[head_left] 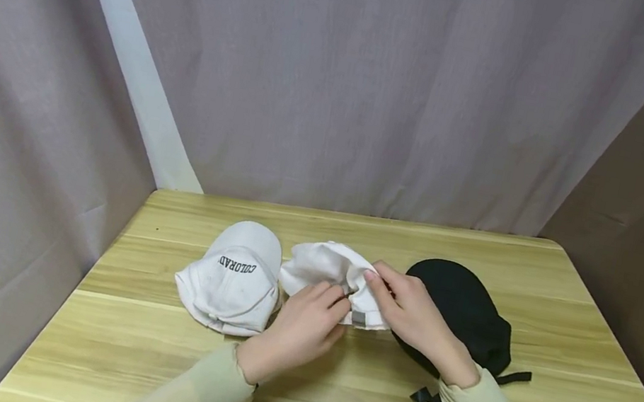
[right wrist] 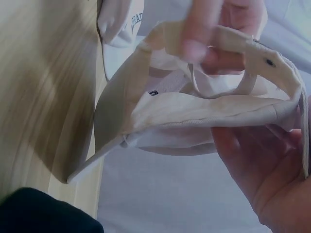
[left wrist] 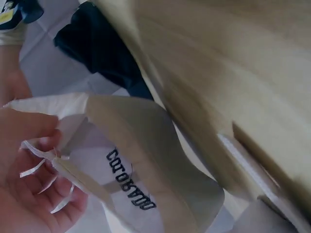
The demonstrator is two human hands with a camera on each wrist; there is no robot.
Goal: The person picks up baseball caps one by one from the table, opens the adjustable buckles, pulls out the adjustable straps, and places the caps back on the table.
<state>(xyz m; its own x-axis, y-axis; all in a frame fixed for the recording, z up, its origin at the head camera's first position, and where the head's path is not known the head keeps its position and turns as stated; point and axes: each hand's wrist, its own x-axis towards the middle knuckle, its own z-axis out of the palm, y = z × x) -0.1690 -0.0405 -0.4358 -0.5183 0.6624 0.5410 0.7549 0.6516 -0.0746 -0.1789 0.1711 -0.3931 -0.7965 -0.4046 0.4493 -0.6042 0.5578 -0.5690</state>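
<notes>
A white baseball cap is held above the middle of the table, its inside partly in view. My left hand pinches the near edge by the back strap. In the left wrist view, the strap with loose white tags lies between thumb and fingers of the left hand, and dark lettering shows on the cap. My right hand grips the cap's right side, thumb on top. From the right wrist, a dark eyelet shows on the band. A small grey patch sits at the near edge.
Left of the hands lies another white cap with "COLORAD" lettering. A black cap with a loose strap lies to the right, partly behind my right forearm. Grey curtains stand behind the wooden table.
</notes>
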